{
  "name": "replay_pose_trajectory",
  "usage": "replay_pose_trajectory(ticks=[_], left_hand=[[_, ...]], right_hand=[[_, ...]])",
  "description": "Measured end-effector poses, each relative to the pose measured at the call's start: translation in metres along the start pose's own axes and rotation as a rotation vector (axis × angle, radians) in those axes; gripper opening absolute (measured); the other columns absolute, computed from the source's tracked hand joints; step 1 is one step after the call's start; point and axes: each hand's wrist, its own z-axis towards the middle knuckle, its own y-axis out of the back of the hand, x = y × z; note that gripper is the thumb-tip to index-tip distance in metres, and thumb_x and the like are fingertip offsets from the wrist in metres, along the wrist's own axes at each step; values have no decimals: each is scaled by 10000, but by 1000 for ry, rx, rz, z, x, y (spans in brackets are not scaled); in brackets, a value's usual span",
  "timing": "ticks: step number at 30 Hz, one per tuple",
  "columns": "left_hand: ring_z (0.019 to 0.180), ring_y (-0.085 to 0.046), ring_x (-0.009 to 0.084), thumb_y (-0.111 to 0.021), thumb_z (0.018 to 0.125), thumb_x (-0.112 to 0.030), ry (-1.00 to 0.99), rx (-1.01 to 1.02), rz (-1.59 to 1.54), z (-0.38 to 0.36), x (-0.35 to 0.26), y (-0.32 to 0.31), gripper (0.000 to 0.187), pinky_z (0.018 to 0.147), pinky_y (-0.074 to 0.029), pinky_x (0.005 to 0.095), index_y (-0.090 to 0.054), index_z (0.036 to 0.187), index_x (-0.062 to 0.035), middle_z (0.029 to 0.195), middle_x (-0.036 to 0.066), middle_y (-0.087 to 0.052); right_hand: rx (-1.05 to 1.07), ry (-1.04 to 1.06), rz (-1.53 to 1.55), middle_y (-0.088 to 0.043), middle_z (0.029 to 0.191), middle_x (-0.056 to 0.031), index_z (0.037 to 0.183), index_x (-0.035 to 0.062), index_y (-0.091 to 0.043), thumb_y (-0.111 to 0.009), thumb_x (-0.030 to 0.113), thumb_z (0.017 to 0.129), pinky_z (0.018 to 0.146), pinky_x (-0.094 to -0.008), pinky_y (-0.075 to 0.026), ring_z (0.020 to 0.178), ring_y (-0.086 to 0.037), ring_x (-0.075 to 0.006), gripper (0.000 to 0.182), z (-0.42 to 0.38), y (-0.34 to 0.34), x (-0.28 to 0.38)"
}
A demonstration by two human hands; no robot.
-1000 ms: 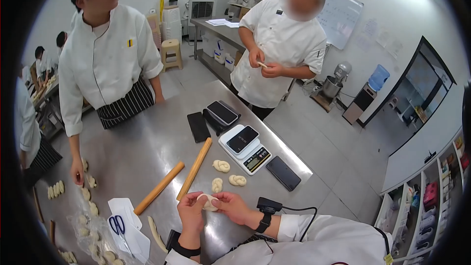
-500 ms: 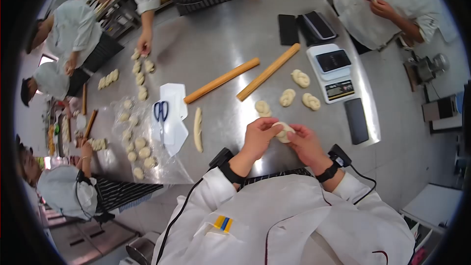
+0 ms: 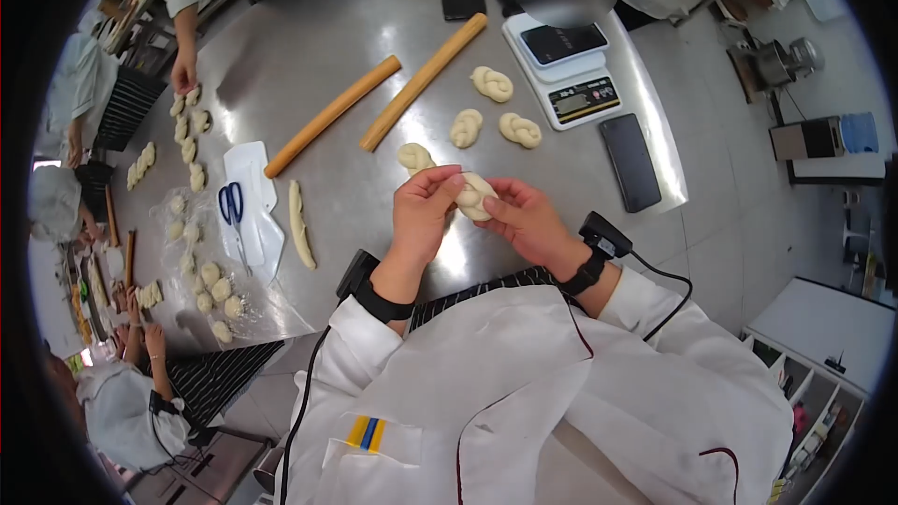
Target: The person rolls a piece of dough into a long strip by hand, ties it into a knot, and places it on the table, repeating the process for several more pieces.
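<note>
A knotted piece of dough [image 3: 474, 196] is held between my two hands above the near part of the steel table. My left hand [image 3: 426, 210] pinches its left side with thumb and fingers. On its right side, the thumb and fingers of my right hand [image 3: 528, 222] are closed on the same piece. Just beyond my left hand lies another dough knot [image 3: 413, 157]. Farther right rest three more knots, one [image 3: 466, 128] nearest, one [image 3: 520, 130] beside it and one [image 3: 491, 83] behind. A dough strip [image 3: 300, 224] lies to the left.
Two rolling pins [image 3: 333, 116] [image 3: 424, 81] lie beyond my hands. Blue-handled scissors [image 3: 231, 204] rest on a white sheet [image 3: 265, 241], beside dough balls [image 3: 210, 273] under plastic. A scale [image 3: 584, 101] and phone [image 3: 630, 162] are right. Several co-workers stand around; one's hand [image 3: 184, 71] touches dough.
The view has shifted, so the table's contents appear farther left and higher. Both my hands still hold the dough knot, which now shows more of its braided face.
</note>
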Motion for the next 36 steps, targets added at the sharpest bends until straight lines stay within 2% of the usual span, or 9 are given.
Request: replay_pose_trajectory(ticks=[13, 15, 16, 18, 22, 24, 25, 28, 36], left_hand=[[822, -641, 112, -656, 935, -133, -49, 48, 469, 51, 10, -35, 215, 709, -532, 253, -656, 1086, 19, 974, 74, -690], [753, -642, 101, -618, 953, -122, -80, 55, 596, 64, 19, -31, 202, 642, -524, 241, -656, 1074, 35, 911, 69, -697], [753, -642, 101, -618, 953, -122, -66, 55, 596, 61, 24, -26, 202, 642, -524, 241, -656, 1074, 35, 911, 69, -697], [751, -644, 105, -590, 954, -88, -214, -20, 676, 47, 30, -16, 181, 650, -521, 245, -655, 1086, 18, 883, 57, -694], [759, -652, 141, -585, 928, -42, -322, -39, 968, 24, 27, 6, 204, 680, -533, 275, -645, 1119, -5, 973, 85, -685], [816, -654, 258, -597, 868, 6, -543, 42, 988, 18, 22, -10, 254, 715, -527, 325, -642, 1114, -35, 1042, 148, -643], [974, -613, 310, -608, 805, 24, -738, 117, 1091, 27, 32, -9, 349, 854, -506, 377, -618, 1150, -21, 1182, 156, -602], [1111, -548, 324, -619, 731, 13, -913, 300, 1419, 44, 40, -25, 446, 949, -458, 410, -602, 1177, -4, 1243, 146, -587], [1167, -525, 332, -623, 691, -6, -941, 187, 1546, 39, 40, -24, 547, 973, -443, 426, -581, 1236, -27, 1314, 137, -557]], right_hand=[[-203, 155, -376, -612, 1106, -93, 1205, -22, -525, -696, 99, 904, 750, -274, -570, 967, -644, -147, 367, 20, 37, 18], [-269, 237, -734, -607, 1059, -100, 1192, -7, -543, -737, 162, 870, 729, -328, -561, 937, -660, -201, 412, 24, 47, 17], [-274, 225, -730, -607, 1059, -100, 1192, -7, -543, -737, 162, 870, 729, -328, -561, 937, -660, -201, 412, 22, 51, 17], [-258, 395, -1384, -589, 1032, -127, 1163, 17, -576, -775, 250, 818, 730, -393, -537, 913, -647, -290, 461, 16, 50, 29], [-294, 358, -1349, -575, 1043, -142, 1153, 34, -592, -789, 302, 782, 766, -432, -524, 908, -616, -357, 499, 5, 45, 40], [-251, 445, -1395, -566, 1079, -132, 1164, 55, -587, -800, 274, 769, 757, -427, -528, 905, -624, -342, 499, 8, 48, 35], [-248, 442, -1396, -566, 1079, -132, 1164, 55, -587, -800, 274, 769, 757, -427, -528, 905, -624, -342, 499, 12, 53, 29], [-200, 542, -1438, -558, 1094, -121, 1176, 74, -577, -810, 250, 747, 756, -423, -531, 912, -624, -339, 519, 19, 63, 17], [-218, 825, -1518, -576, 1115, -113, 1173, 46, -616, -802, 173, 741, 782, -398, -519, 979, -597, -311, 487, 21, 57, 15]])
